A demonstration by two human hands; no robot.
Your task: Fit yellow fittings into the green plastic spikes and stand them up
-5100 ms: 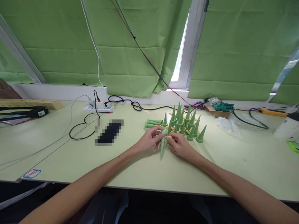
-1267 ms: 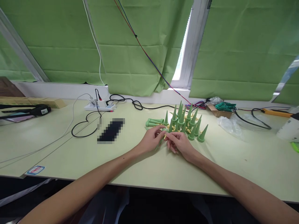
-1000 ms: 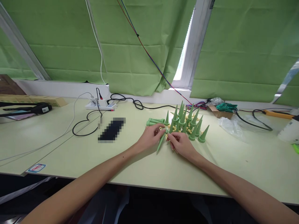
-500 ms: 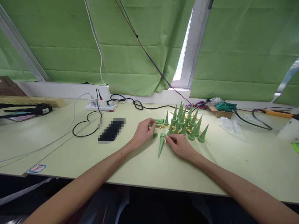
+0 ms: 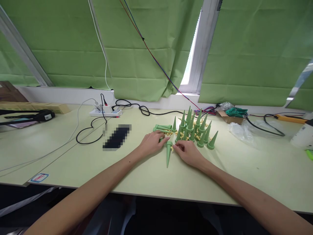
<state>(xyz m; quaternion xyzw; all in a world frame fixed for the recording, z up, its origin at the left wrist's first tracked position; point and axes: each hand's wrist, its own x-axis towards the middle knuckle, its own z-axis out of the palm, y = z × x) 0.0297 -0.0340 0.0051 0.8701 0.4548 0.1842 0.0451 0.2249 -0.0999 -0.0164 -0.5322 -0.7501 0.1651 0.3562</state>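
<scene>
Head view, cone [image 5: 168,153], room before table edge [image 5: 171,198]

On our tabletop [image 5: 156,179], L hand [image 5: 151,143] is palm-down, fingertips by a green cone [image 5: 168,152] lying tip twd front edge; R hand's [image 5: 188,152] fingertips are at a yellow pc [image 5: 172,148]. Upright cones [image 5: 190,126] stand farther back; pwr strip [image 5: 105,113] nr back edge.

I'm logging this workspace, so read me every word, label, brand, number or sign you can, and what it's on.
No text reads clearly.
Blue-bordered sticker on the table: red mark, unreadable.
White label on the black device: too small.
Yellowish boxes, far left: any print too blurred.
Green spikes: no lettering visible.
</scene>
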